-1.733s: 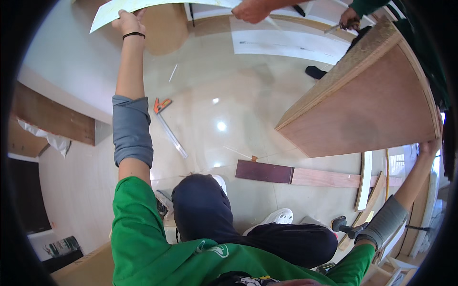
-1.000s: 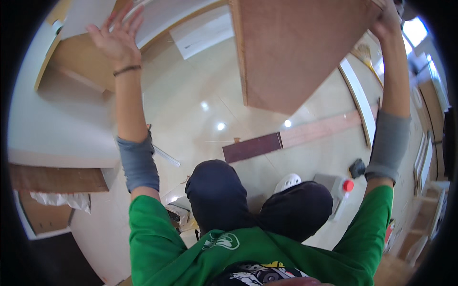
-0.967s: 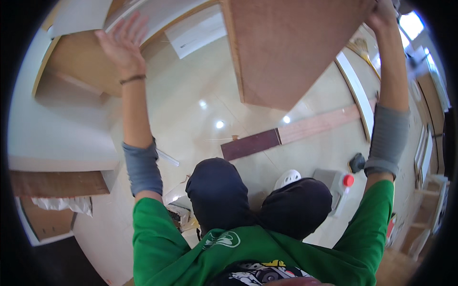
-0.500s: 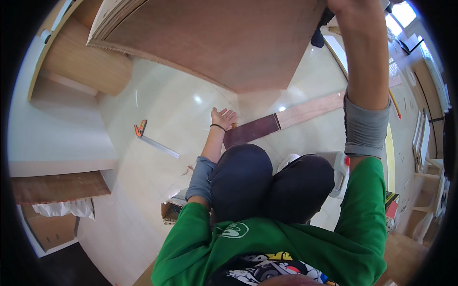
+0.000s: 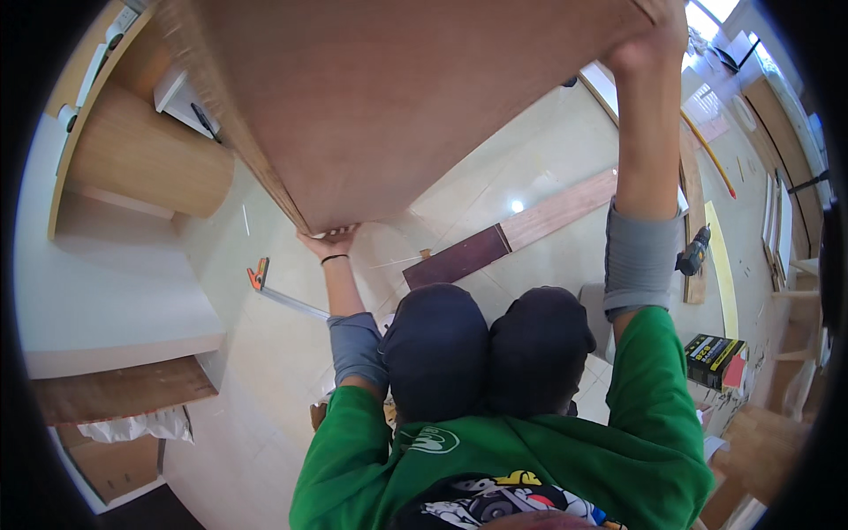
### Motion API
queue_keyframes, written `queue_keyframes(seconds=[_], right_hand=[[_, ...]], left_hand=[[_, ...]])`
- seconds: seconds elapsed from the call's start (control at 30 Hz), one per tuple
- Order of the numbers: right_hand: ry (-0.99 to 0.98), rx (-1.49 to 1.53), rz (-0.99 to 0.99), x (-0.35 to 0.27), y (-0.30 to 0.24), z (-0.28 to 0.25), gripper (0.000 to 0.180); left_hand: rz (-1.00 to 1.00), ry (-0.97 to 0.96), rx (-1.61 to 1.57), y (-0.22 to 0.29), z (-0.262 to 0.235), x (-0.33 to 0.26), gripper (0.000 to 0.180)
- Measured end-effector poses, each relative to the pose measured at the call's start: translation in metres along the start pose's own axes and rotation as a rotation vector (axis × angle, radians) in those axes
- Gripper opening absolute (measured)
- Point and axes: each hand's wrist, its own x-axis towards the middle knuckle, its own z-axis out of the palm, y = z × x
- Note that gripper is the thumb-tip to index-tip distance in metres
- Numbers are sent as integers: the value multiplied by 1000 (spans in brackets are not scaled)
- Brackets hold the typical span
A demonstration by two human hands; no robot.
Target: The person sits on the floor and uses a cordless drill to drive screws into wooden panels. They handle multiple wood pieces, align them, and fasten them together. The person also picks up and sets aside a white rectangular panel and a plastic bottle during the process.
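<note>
Two hands: both on one large brown plywood panel (image 5: 415, 97) held up over the person's knees, above the glossy tiled floor (image 5: 265, 371)
Left hand (image 5: 329, 240): under the panel's lower corner, palm up, fingers flat against the underside; it props rather than clasps
Right hand (image 5: 649, 40): raised high at the panel's far upper edge, fingers apparently curled over the rim; how far they wrap I cannot tell
Panel: tilted, filling the upper middle of the view; layered edge visible along its left side
Handling: likely stiff and fairly heavy; broad, so apt to swing; smooth face offers little grip; edges and corners look the best places to hold, as now
Nearby: square with orange handle (image 5: 265, 284) on the floor left of the left arm; dark and pale plank (image 5: 508, 234) beyond the knees; power drill (image 5: 693, 252) and a yellow-black box (image 5: 714, 358) to the right; pale wooden cabinet (image 5: 132, 159) on the left
</note>
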Motion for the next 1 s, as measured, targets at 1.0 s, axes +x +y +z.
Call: queue_keyframes(seconds=[1.0], right_hand=[[686, -646, 530, -111, 197, -403, 60]], left_hand=[[777, 333, 712, 77, 22, -20, 82]])
